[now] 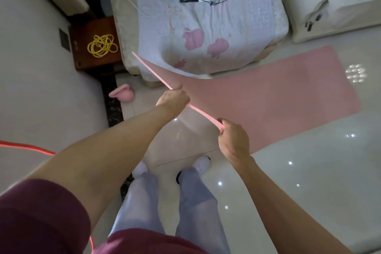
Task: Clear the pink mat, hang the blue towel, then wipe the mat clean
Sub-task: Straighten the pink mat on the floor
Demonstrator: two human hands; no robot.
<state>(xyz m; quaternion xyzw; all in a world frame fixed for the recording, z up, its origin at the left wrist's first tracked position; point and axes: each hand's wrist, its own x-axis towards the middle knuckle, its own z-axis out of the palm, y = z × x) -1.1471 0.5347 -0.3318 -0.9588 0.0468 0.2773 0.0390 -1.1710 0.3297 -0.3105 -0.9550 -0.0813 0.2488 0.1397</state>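
Hands hold up the near short edge of the pink mat. The left hand is clenched around the edge partway along. The right hand pinches the nearer corner between thumb and curled fingers. The raised edge runs as a thin pink line from that corner up to the left. The rest of the mat slopes down to the glossy tiled floor and stretches away to the right.

Nothing lies on the visible part of the mat, so the clearing step looks done or nearly so. This seems to be a lift to shake or straighten it. The blue towel is not in view, and no wiping cloth shows. The next move likely calls for laying the edge flat.

The bed touches or overlaps the mat's far side and may catch it. A pink object lies left of the bed on the floor. A yellow cord sits on a brown bedside table.
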